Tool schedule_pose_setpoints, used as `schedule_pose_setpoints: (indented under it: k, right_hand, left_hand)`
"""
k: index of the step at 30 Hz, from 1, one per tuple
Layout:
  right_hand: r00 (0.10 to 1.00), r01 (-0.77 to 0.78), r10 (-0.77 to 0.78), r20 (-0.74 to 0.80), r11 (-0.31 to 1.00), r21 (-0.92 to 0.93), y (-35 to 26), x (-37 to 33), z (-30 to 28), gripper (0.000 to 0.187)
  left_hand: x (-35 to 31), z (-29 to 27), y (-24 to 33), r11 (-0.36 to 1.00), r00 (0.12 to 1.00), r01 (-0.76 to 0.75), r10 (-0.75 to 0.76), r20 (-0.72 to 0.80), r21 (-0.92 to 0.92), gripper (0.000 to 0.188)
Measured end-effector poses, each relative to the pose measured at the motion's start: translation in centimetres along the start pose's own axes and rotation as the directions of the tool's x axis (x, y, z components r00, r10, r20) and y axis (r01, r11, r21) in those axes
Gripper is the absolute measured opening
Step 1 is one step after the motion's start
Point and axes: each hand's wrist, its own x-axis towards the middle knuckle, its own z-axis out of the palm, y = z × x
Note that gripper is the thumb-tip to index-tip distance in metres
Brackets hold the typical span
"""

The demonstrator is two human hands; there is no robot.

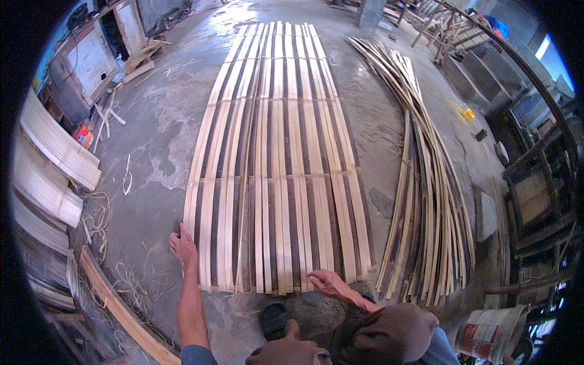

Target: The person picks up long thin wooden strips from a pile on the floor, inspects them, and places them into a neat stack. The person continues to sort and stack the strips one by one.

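Far left, orange-red packet (83, 136), lettering too small to read. Left hand (184, 244) spread at near-left edge of slatted sheet (280, 140), seemingly touching; can't tell if gripping. Sheet flat on floor (152, 155), lengthwise ahead: pale and dark bamboo-like slats. Looks light, springy lengthwise, likely to sag or splinter; smooth faces maybe slippery. Best taken by both long edges, near crosswise node lines. Right hand (327, 283) well apart from left, fingers curled at near end, pinch unclear. Farther right, loose strips (433, 201), then white bucket (510, 325), red-and-white label (477, 334) illegible.
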Motion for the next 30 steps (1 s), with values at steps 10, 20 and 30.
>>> schedule_pose_setpoints:
  k: [10, 20, 30]
  right_hand:
    - [0.769, -0.127, 0.006, -0.639, 0.981, -0.144, 7.3, -0.1, -8.1, 0.029]
    - [0.654, -0.326, 0.047, -0.755, 0.918, -0.225, 12.2, -3.1, -9.0, 0.038]
    - [0.631, -0.353, 0.054, -0.774, 0.908, -0.224, 12.9, -2.7, -8.2, 0.039]
  left_hand:
    - [-1.7, -0.1, 0.9, 0.984, 0.984, -0.161, 0.155, 0.088, 0.075, 0.062]
    - [-2.0, -3.0, 3.3, 0.982, 0.953, -0.153, 0.117, 0.281, 0.109, 0.067]
    - [-3.1, -1.9, 2.9, 0.992, 0.955, -0.121, 0.110, 0.275, 0.024, 0.068]
